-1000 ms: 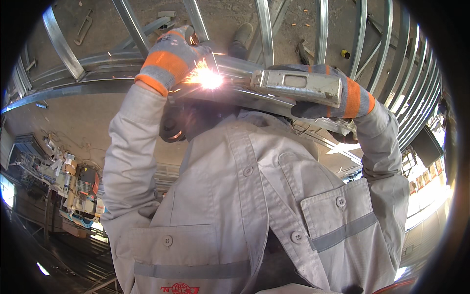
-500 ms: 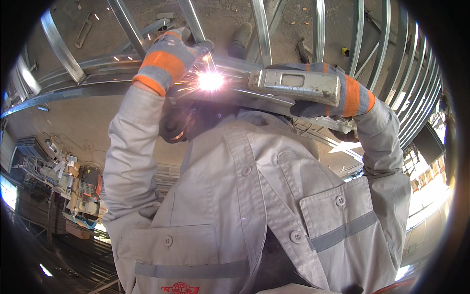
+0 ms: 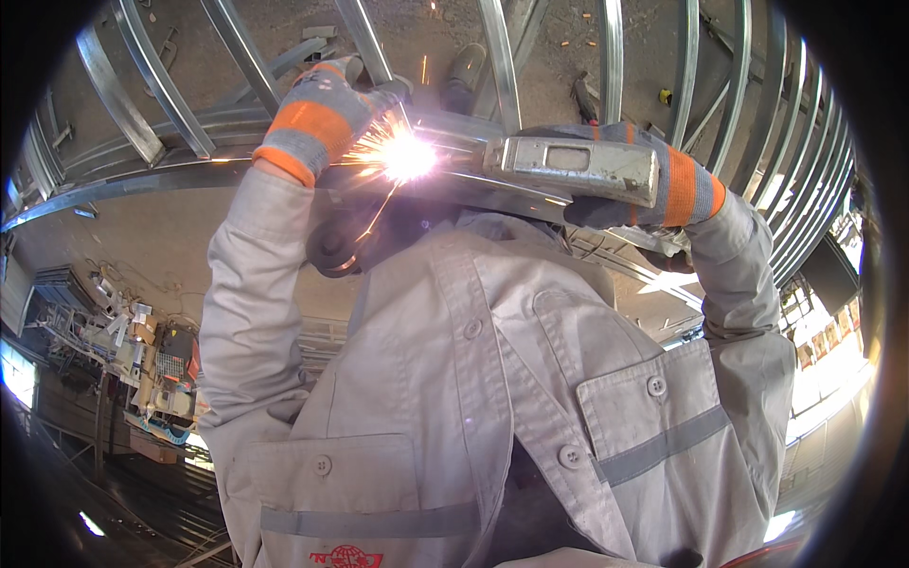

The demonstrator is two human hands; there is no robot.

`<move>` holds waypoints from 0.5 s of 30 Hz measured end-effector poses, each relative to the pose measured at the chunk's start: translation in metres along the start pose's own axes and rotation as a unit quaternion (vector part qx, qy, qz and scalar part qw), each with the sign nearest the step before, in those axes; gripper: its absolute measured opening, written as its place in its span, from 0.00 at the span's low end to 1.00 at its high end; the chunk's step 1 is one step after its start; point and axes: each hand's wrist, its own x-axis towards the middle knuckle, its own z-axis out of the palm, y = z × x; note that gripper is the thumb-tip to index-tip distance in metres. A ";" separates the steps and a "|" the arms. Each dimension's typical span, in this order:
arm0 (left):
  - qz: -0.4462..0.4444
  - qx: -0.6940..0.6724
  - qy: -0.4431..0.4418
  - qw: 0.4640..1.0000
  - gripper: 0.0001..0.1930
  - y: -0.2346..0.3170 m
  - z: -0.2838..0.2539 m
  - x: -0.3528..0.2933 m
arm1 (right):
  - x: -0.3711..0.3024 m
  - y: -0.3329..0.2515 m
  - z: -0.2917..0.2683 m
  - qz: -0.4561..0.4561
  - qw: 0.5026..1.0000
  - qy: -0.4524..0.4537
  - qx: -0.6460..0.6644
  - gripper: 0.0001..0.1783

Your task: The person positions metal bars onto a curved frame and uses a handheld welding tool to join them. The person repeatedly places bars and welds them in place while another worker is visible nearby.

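Observation:
My left hand [image 3: 327,118], in a grey and orange knit glove, has its fingers closed around an upright metal bar [image 3: 358,33] near its lower end. In my right hand [image 3: 680,185], gloved alike, is a welding gun [image 3: 611,172] with a blocky, scuffed metal body, its nose pointing left. White glare [image 3: 409,157] and orange sparks burst between the gun's nose and my left hand, close beside the left fingers. The glare hides the gun's tip and the joint there. Below both hands runs a long curved-looking metal rail [image 3: 204,178].
Several more metal bars [image 3: 611,57] stand out from the rail on both sides. A boot [image 3: 466,68] shows beyond the rail. On the floor lie a dark tool [image 3: 584,99] and a small yellow item [image 3: 666,97]. Cluttered equipment [image 3: 156,360] stands at the lower left.
The sparks fan out wider, and one streak falls toward me. Another metal bar now shows left of my left hand. Both hands stay nearly in place.

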 end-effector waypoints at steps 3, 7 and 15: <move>-0.049 -0.011 -0.001 0.999 0.44 0.000 0.001 -0.002 | -0.002 -0.001 0.000 0.012 1.000 0.001 0.019 0.30; -0.044 -0.007 0.029 0.999 0.46 0.000 0.004 0.000 | -0.004 0.000 -0.002 0.027 0.999 -0.011 0.035 0.31; -0.019 -0.063 -0.012 0.998 0.37 -0.007 0.004 0.004 | -0.009 0.004 -0.004 0.008 1.000 -0.014 -0.009 0.32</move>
